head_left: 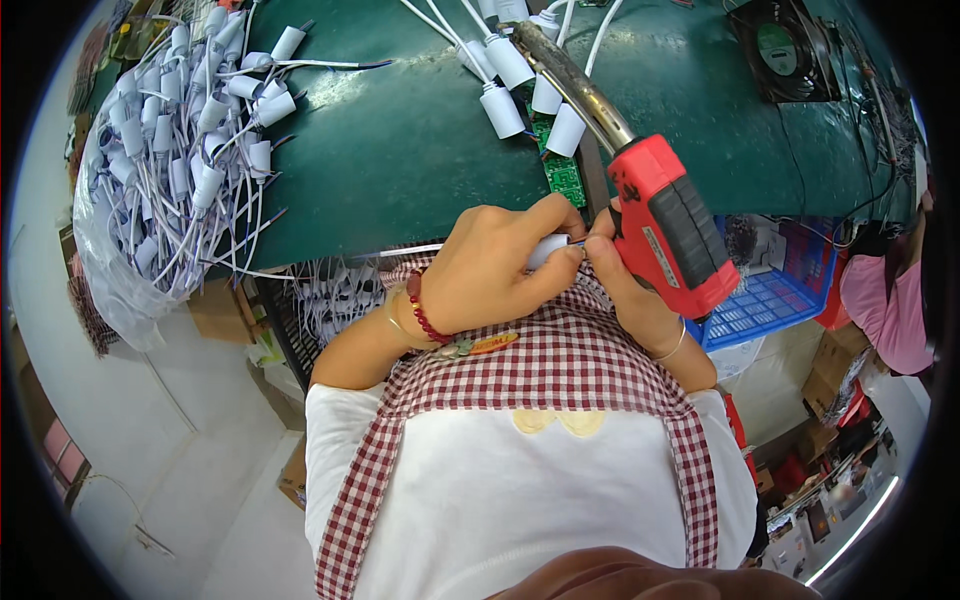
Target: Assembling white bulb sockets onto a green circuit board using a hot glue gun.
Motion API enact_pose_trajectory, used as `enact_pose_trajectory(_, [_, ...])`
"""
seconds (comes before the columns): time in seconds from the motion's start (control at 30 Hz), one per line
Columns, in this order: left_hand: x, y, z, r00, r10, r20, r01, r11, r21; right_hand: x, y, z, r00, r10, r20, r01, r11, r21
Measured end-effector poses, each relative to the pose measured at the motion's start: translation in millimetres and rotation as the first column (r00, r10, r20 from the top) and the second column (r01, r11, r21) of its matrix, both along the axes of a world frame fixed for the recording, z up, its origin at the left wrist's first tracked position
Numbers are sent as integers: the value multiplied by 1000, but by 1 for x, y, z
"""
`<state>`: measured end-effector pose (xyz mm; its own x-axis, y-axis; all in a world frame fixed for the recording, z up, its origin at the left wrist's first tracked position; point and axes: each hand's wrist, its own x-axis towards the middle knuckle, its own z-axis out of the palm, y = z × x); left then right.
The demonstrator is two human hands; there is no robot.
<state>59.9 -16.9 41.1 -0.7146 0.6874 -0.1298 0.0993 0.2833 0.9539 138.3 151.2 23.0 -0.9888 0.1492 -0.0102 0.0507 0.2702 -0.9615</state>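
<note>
My left hand is closed around a white lamp holder, its fingertips near the open end. A white cable runs out leftward from behind that hand. My right hand has its thumb and a finger pinched at thin wire ends beside the holder. A red and black soldering gun sits in the same hand, partly covering it, its metal barrel pointing up and left over the table. The other right fingers are hidden behind its body. Just beyond my hands lies a green circuit board strip.
Several white lamp holders with cables lie ahead on the green table. A big pile of them spills from a plastic bag at left. A black fan stands far right. A blue basket is below the right edge.
</note>
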Motion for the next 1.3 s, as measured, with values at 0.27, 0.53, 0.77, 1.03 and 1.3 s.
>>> enact_pose_trajectory(0.27, [-15,-3,-33,975,104,-195,-122,989,-81,8,-1,-5,984,-165,63,172,977,-129])
enact_pose_trajectory(0.53, [-26,5,-46,957,145,-250,-220,926,-306,75,54,-29,973,-161,167,191,965,-179])
enact_pose_trajectory(0.77, [-28,5,-47,961,114,-253,-197,923,-331,108,72,-57,988,-14,155,-3,994,112])
enact_pose_trajectory(1.03, [-27,4,-48,963,109,-248,-188,928,-323,95,67,-56,999,41,35,-48,972,231])
enact_pose_trajectory(1.3, [-27,4,-47,964,96,-248,-181,920,-347,99,64,-55,998,56,-21,-49,967,252])
